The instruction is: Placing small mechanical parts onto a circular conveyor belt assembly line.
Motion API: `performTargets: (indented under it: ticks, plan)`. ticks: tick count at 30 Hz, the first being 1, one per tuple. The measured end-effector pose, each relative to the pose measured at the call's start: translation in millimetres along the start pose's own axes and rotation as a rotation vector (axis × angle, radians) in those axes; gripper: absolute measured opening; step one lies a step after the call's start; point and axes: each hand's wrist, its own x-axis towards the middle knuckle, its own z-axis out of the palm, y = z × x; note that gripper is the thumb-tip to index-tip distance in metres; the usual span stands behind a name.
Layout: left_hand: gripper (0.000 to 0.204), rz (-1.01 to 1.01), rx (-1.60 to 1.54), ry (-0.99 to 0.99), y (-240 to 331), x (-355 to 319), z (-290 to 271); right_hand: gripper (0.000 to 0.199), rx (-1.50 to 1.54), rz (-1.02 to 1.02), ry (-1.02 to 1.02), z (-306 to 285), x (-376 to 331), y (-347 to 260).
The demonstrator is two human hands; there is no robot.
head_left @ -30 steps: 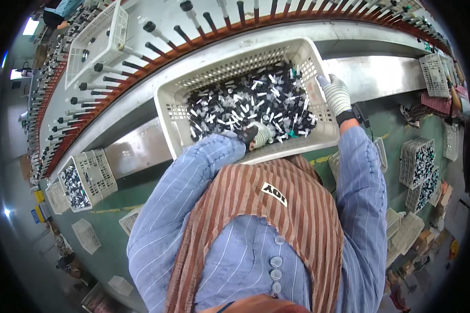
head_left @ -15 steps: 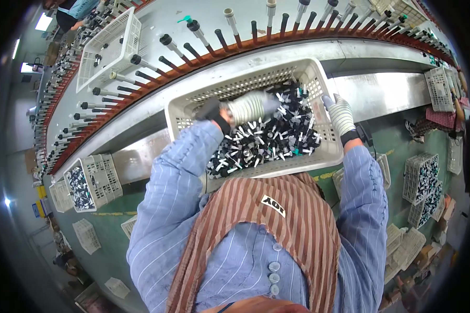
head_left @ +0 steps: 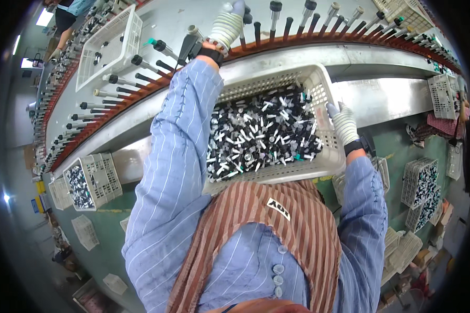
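My left hand (head_left: 228,28), in a white knit glove with grey fingertips, reaches past the crate to the row of upright posts. Its fingers are bent together at a post top; what they hold is hidden. At the crate's right end, my right hand (head_left: 344,124), gloved the same way, grips the rim. Between my arms the pale plastic crate (head_left: 326,86) holds a heap of small black and white plastic parts (head_left: 263,130), a few of them green. Some posts nearby carry silvery tubes with dark or pale heads, such as a green-tipped piece (head_left: 162,47); others are bare black pegs.
A curved red-brown rail (head_left: 141,86) bears the posts along a grey table. A white crate (head_left: 112,47) stands on the table at the far left. Filled crates (head_left: 96,180) sit lower left, and stacked ones (head_left: 420,180) at right. Another person (head_left: 68,18) works at the far left.
My left hand has moved up and away from the heap to the posts. The posts have shifted left along the rail. My right hand stays at the crate rim.
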Motion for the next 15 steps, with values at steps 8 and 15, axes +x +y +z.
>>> performTargets:
  ticks: [8, 15]
  plan:
    - [0.017, 0.063, 0.217, 0.083, -64.6, -5.0, 2.6, 0.06, -0.176, -0.15, 0.106, 3.2, 12.9, -1.7]
    - [0.037, 0.175, 0.252, 0.631, -84.2, -91.5, 30.8, 0.077, -0.122, -0.006, -0.023, 1.1, 14.1, 2.0]
